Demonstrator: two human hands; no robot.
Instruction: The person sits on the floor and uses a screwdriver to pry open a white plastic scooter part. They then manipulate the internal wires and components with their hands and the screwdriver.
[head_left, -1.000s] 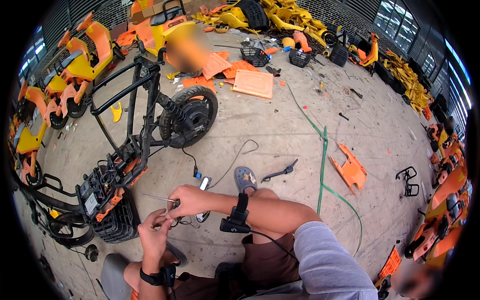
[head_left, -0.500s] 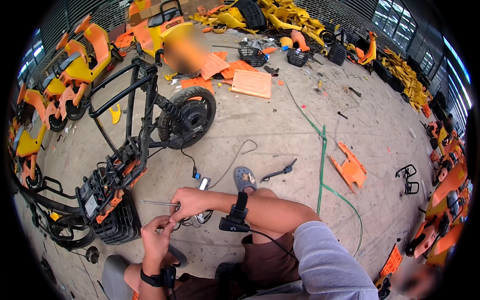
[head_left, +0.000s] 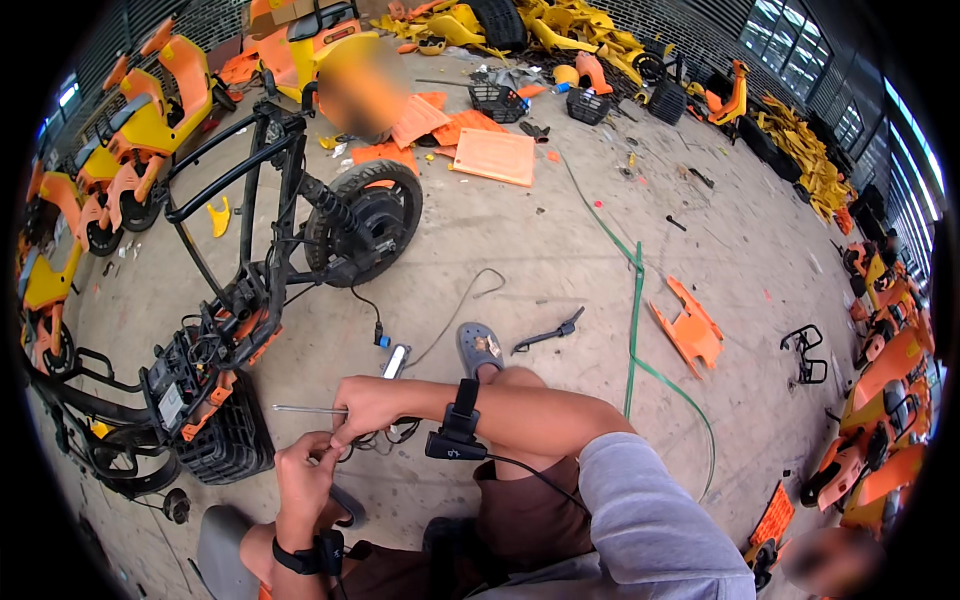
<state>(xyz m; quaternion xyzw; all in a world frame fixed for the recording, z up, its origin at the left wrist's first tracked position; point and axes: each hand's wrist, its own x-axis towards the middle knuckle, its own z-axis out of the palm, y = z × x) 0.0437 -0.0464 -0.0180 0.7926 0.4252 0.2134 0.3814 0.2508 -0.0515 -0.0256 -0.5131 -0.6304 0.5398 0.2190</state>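
Note:
My right hand (head_left: 368, 408) is closed round a screwdriver, its bare metal shaft (head_left: 305, 408) pointing left and its handle hidden in the palm. Just below, my left hand (head_left: 303, 472) pinches its thumb and fingers together against the right fingertips. Whatever sits in that pinch is too small or covered to make out. Dark cables (head_left: 395, 434) hang beside and behind the right hand. Beyond it, a white and grey device (head_left: 396, 360) lies on the floor with a thin grey cord (head_left: 452, 325) running from it.
To the left rests a stripped black scooter frame (head_left: 265, 220) with a wheel (head_left: 370, 225) and a black basket (head_left: 228, 440). A black bar-shaped part (head_left: 548, 332), an orange panel (head_left: 690, 328) and green strapping (head_left: 634, 300) lie right. Orange and yellow scooters line both sides.
The whole view has shifted slightly, so floor items sit a little further left and higher. Both hands stay together, the screwdriver still in the right one.

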